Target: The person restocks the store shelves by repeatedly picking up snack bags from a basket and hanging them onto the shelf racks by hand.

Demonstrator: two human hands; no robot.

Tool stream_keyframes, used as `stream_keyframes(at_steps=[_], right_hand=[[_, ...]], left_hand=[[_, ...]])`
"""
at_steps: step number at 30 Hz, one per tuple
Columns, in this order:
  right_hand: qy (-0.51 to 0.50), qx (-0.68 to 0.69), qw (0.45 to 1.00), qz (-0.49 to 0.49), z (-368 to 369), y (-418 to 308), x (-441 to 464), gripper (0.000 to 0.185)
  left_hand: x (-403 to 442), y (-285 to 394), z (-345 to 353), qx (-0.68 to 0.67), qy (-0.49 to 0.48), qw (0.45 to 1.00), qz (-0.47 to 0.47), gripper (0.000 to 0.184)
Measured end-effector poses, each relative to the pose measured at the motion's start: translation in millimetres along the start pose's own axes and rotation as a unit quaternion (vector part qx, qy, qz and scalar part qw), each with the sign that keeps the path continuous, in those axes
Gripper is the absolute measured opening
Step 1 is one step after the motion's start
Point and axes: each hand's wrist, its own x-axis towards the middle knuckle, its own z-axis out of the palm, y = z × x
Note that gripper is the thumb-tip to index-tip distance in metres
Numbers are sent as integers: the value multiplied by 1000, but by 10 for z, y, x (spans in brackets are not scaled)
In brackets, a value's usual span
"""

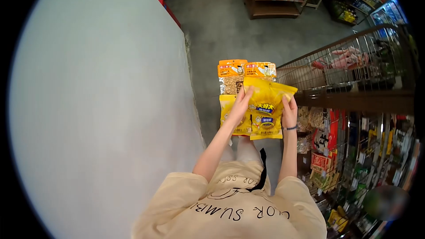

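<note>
A yellow snack bag is held between my two hands, tilted, its upper edge toward the shelves ahead. My left hand pinches its left side, and my right hand grips its right edge. Below it lie more yellow bags, one at the left and one at the lower right. Just beyond them are two orange-topped packets with clear windows, one at the left and one at the right. What bears these packages is mostly hidden beneath them.
A pale wall fills the left side. Wire-sided shelving stands close on the right, with hanging snack packets nearer me. A brown shelf unit stands farther ahead on the grey floor.
</note>
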Motion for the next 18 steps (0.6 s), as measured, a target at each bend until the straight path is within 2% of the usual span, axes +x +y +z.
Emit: stream_keyframes(at_steps=[4,6,8,11,12,14,16,18], right_hand=[[41,9,999,18,-29,-109,-851,25],[69,28,997,-3,40,-127,-1246,23],[99,54,994,11,37,-102,-1615,22],[143,57,988,4,104,-104,-2093,22],[150,60,987,-6,100,-107,-2205,22],[128,86,988,11,77,-125,-2414,23],[118,102,988,-5,65,-168,-2555,21],[66,104,992,-43,26,-204,-2724,17]], left_hand=[[-625,37,-106,53,-104,992,-41,37],[-889,91,-114,53,-188,979,-54,31],[-1171,213,-113,66,-210,973,-68,28],[-1484,209,-138,134,-270,953,26,22],[-1571,223,-135,136,-281,950,28,22],[-1758,243,-118,157,-290,942,55,17],[-1888,195,-102,155,-301,939,62,12],[-1991,112,-101,198,-316,926,63,8]])
